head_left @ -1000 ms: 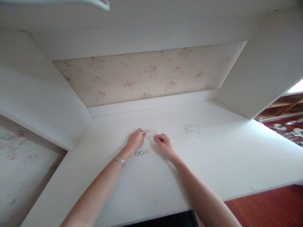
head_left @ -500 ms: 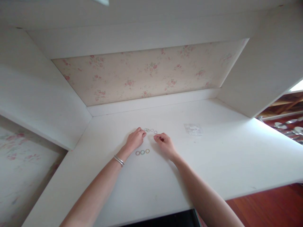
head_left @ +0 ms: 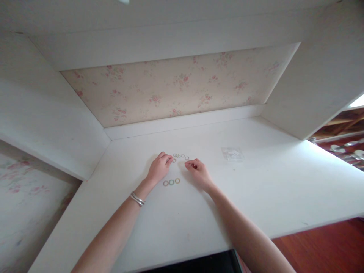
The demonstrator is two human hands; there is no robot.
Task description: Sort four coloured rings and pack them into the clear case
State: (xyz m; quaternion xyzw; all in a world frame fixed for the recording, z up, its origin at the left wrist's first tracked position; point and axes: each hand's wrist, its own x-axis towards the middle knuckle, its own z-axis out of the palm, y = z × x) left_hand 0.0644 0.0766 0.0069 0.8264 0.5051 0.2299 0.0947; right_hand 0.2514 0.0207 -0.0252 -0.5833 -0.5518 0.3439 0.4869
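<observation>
On the white desk top lie several small coloured rings. Three of them sit in a neat row between my wrists. A loose cluster of rings lies just beyond my fingertips. My left hand, with a silver bracelet at the wrist, rests on the desk with its fingers curled and pinched at a small ring beside the cluster. My right hand also rests there, fingers curled in a pinch; what they hold is too small to name.
A small clear plastic bag lies on the desk to the right. Floral wallpaper backs the alcove, with white panels at both sides and above. Red-brown floor shows past the desk's front right edge.
My left hand has drawn back slightly towards me, a ring now at its fingertips. The right hand has barely moved.
</observation>
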